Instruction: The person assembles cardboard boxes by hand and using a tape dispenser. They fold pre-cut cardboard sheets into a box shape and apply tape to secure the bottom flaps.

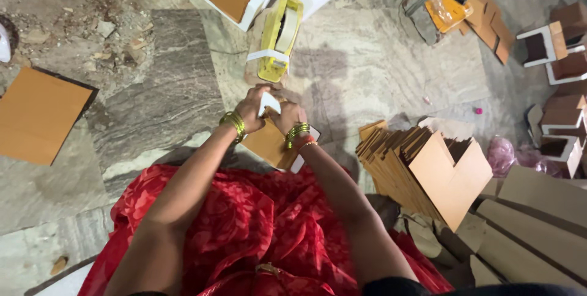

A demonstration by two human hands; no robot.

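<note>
Cardboard blank point(269, 144) — gripped between left hand point(252, 107) and right hand point(287, 115) above the lap — risks creasing crookedly if either grip slips; tape dispenser point(278, 39) just beyond the fingers may tip.

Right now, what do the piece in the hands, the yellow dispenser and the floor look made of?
Box blank: thin cardboard, matte brown inside, white outer face at its edge. Tape dispenser: apparently glossy yellow plastic holding a pale tape roll. Floor: veined grey-beige stone, probably marble, dusty.
</note>
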